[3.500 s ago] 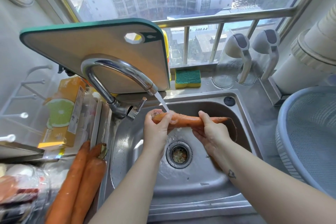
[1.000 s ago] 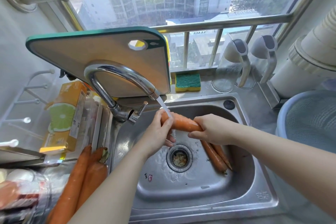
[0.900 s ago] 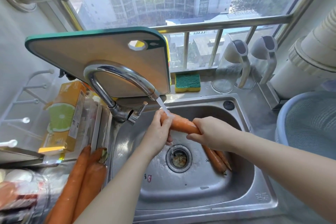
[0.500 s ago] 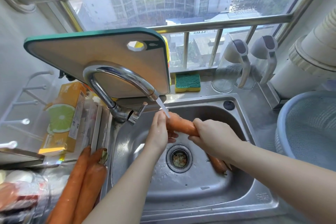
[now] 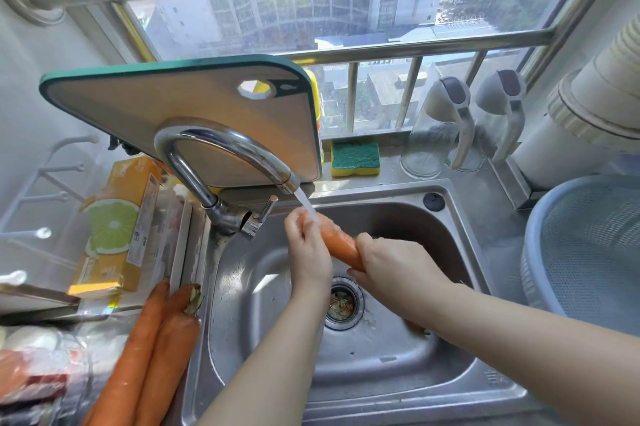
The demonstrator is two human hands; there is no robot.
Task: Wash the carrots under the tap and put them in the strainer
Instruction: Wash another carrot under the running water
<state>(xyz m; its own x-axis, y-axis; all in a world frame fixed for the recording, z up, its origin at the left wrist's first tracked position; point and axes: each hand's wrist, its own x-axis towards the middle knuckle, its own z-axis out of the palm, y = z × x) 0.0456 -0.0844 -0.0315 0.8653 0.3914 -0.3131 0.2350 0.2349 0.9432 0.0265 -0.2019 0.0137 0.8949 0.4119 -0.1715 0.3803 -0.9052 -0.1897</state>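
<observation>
The tap (image 5: 221, 145) is running: a thin water stream (image 5: 304, 206) leaves the spout and lands on the thick end of a carrot (image 5: 337, 242) held over the sink (image 5: 242, 287). The carrot is tilted, thick end up and to the left under the stream, and its lower part is hidden behind the right hand (image 5: 391, 263). The right hand grasps the carrot at mid-length, with the fingers wrapped round it. The left hand (image 5: 308, 249) is seen from the back, with its fingers bent over the thick end of the carrot at the point where the water lands. The drain (image 5: 341, 302) lies directly below both hands. A small orange patch (image 5: 415, 325) shows on the sink floor under the right forearm; it is too hidden to identify. Two further carrots (image 5: 149, 356) lie side by side, touching, on the counter to the left of the sink. The strainer (image 5: 530, 235), a pale blue mesh bowl, stands on the counter to the right of the sink, well apart from the held carrot. A green-edged cutting board (image 5: 173, 107) leans behind the tap, and a yellow-and-green sponge (image 5: 355, 159) rests on the ledge just beside it.
</observation>
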